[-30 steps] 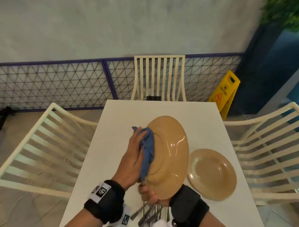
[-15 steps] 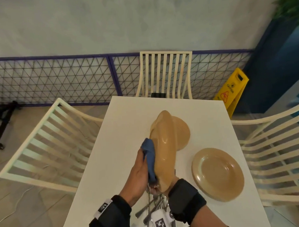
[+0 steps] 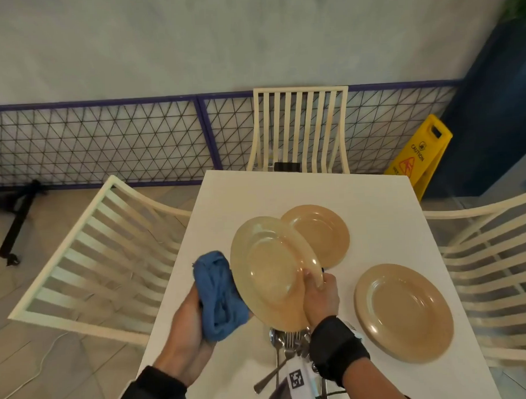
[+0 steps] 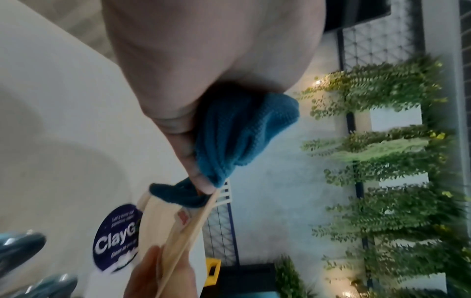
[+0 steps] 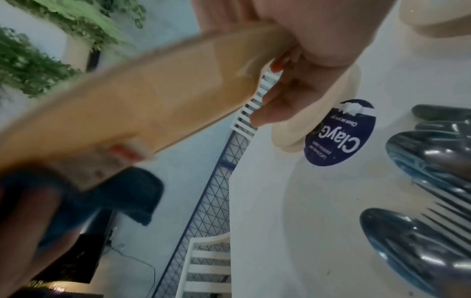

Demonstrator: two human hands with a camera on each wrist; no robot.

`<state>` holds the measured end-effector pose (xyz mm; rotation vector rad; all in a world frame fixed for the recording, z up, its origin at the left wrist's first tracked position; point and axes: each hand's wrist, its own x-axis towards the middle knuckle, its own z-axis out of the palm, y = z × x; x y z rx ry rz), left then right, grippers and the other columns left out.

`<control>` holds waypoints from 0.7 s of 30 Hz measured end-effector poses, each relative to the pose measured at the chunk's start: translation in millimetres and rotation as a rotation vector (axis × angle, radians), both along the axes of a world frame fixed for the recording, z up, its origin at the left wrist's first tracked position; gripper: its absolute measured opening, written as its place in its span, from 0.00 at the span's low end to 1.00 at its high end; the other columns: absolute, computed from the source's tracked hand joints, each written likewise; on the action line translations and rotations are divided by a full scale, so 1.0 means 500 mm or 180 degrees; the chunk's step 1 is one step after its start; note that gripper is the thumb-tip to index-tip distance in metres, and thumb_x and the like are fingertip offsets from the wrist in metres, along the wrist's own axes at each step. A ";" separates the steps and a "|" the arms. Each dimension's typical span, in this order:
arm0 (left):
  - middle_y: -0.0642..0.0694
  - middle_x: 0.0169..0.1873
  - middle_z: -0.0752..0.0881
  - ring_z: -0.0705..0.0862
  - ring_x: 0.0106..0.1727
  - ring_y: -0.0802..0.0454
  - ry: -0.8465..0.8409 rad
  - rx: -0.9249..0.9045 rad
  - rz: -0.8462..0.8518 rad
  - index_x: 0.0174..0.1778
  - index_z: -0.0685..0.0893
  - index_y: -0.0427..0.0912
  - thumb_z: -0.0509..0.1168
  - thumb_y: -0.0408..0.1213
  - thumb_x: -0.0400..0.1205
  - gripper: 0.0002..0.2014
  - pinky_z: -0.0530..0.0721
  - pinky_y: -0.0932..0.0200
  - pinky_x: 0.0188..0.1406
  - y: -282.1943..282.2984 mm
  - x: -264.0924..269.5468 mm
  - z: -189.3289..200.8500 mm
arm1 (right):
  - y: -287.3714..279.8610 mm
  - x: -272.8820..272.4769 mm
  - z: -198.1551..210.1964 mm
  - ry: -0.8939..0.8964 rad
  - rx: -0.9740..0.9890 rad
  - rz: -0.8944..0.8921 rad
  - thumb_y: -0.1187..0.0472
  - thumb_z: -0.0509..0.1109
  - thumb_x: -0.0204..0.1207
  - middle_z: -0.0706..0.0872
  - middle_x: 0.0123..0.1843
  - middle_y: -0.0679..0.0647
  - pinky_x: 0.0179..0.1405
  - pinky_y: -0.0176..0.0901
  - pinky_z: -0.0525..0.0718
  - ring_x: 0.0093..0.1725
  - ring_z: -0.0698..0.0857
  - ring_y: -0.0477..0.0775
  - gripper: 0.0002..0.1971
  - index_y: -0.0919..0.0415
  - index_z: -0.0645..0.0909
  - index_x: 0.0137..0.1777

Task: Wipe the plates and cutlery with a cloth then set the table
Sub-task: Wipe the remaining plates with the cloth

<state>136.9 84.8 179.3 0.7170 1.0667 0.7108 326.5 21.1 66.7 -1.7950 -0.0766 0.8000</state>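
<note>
Above the table [image 3: 362,213], right grip [image 3: 320,296] clamps tilted plate [image 3: 267,268]; left grip [image 3: 186,326] bunches cloth [image 3: 219,294] beside it.

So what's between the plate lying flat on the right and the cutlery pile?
In the head view, the right hand and its black wristband; beside them only bare table separates the flat plate from the cutlery.

The left hand [image 3: 190,329], palm turned upward, grips a bunched blue cloth [image 3: 219,294] with its thumb pressed along the fabric. The right hand [image 3: 320,296], its wrist wrapped in a black band [image 3: 337,347], pinches the rim of a tilted tan plate [image 3: 271,274], thumb on the upper face and fingers curled beneath.
</note>
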 end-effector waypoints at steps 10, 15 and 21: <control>0.68 0.70 0.76 0.76 0.72 0.64 0.1693 0.2576 -0.0679 0.76 0.70 0.65 0.58 0.50 0.87 0.20 0.76 0.55 0.71 0.098 -0.056 -0.023 | -0.018 -0.029 0.023 0.1007 0.1206 0.0579 0.55 0.63 0.88 0.89 0.63 0.57 0.62 0.71 0.85 0.63 0.88 0.63 0.13 0.44 0.77 0.70; 0.67 0.70 0.78 0.76 0.72 0.65 0.1822 0.3167 -0.1066 0.75 0.75 0.60 0.63 0.37 0.87 0.21 0.77 0.56 0.73 0.089 -0.030 -0.037 | -0.024 -0.034 0.047 0.1493 0.1572 0.0661 0.57 0.58 0.90 0.87 0.69 0.58 0.66 0.69 0.84 0.68 0.86 0.63 0.17 0.44 0.73 0.76; 0.69 0.63 0.81 0.81 0.64 0.67 0.0451 0.2264 -0.0511 0.69 0.75 0.58 0.57 0.36 0.90 0.15 0.83 0.67 0.59 0.103 0.018 0.042 | -0.044 -0.024 0.049 0.1524 0.1614 0.0813 0.52 0.57 0.90 0.83 0.73 0.58 0.70 0.70 0.80 0.72 0.83 0.63 0.19 0.43 0.71 0.79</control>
